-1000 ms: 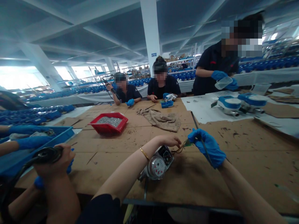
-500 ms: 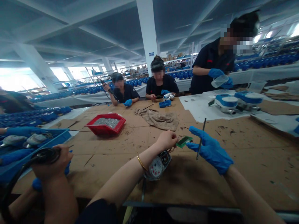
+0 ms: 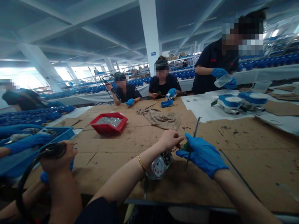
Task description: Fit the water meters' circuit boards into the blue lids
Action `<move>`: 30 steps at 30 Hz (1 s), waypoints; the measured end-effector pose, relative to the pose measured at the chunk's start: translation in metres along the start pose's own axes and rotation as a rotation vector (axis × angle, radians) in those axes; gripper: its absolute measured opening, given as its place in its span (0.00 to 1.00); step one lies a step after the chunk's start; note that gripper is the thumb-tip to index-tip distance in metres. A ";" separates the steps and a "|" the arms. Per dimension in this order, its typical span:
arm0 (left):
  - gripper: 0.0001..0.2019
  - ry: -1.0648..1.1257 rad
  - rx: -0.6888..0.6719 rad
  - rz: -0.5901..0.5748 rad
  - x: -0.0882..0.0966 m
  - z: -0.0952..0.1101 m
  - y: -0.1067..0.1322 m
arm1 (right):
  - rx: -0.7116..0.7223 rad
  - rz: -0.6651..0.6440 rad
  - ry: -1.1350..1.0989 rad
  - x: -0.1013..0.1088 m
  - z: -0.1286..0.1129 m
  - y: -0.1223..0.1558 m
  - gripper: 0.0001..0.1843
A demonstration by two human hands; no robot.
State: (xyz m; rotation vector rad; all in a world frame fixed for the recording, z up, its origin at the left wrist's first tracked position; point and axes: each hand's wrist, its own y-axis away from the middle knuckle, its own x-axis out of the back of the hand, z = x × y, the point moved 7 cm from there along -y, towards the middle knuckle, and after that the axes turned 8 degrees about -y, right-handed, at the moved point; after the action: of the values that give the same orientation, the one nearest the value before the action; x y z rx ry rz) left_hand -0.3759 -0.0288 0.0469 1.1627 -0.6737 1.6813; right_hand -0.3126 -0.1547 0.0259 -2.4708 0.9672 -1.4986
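Factory floor, long workbench (image 3: 245, 140) covered in stained brown cardboard. Left hand (image 3: 171, 140): bare, gold bangle (image 3: 142, 163) at the wrist, fingers (image 3: 174, 136) curled together at the edge of a green circuit board (image 3: 185, 147). Board partly hidden between the hands; cannot tell whether the fingers pinch it. Right hand (image 3: 203, 155): blue rubber glove, fingers closed on a thin dark rod (image 3: 196, 130), which tilts across the palm side. Both forearms angle in from the near bench edge, hands almost meeting. Water meter (image 3: 158, 166), dial up, lies on the cardboard just below the left wrist, thin wires running toward the board. Farther off, red tray of small metal parts (image 3: 108, 123) and crumpled tan cloth (image 3: 161, 120). Lower left, a co-worker's hand (image 3: 53, 152) grips a black corded tool (image 3: 52, 150).
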 end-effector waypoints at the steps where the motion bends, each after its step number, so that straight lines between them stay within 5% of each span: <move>1: 0.18 0.003 -0.009 -0.010 -0.002 0.000 0.000 | -0.029 -0.045 0.066 -0.003 -0.002 0.002 0.33; 4: 0.16 -0.054 -0.025 0.007 -0.002 -0.001 -0.001 | -0.048 -0.123 0.220 -0.009 -0.007 0.005 0.33; 11: 0.05 -0.226 -0.037 0.048 0.011 -0.018 -0.006 | 0.195 -0.110 0.297 -0.019 -0.008 0.007 0.34; 16: 0.17 -0.258 0.056 0.106 0.018 -0.031 -0.003 | 0.290 -0.078 0.176 -0.018 -0.008 0.014 0.37; 25: 0.09 -0.045 -0.145 0.002 0.013 -0.013 0.010 | 0.192 0.082 -0.140 -0.009 0.024 0.018 0.40; 30: 0.29 -0.108 -0.350 -0.099 -0.012 0.016 0.037 | -0.051 -0.048 -0.383 -0.001 0.028 0.011 0.43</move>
State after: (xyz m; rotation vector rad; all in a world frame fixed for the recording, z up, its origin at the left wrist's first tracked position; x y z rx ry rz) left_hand -0.4019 -0.0613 0.0453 1.0210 -0.9210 1.3588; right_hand -0.2954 -0.1695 0.0063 -2.6917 0.8860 -0.9625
